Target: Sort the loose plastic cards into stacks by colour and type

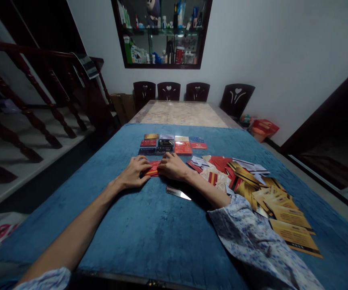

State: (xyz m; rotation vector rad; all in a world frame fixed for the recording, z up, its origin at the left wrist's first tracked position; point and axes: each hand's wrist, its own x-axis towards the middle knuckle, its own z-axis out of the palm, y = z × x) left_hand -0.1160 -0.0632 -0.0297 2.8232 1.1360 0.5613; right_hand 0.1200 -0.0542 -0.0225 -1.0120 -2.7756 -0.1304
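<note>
Centre of frame: left hand (135, 170) and right hand (173, 166) both lie flat, palms down, pressing on a red card (153, 169) that shows between them on the blue cloth (125, 225). Fingers spread and resting on it, not curled round it. Just below the right wrist lies a small knife (178, 193), untouched. Just above the hands, sorted card rows (169, 145). Lower right of frame: loose heap of red and gold cards (252, 185), touching the right forearm's sleeve (252, 233). Top: chairs (196, 91), wall cabinet (161, 32).

Four dark chairs (197, 92) beyond the table (180, 114); glass cabinet (161, 34) above; stair railing (40, 94) left
</note>
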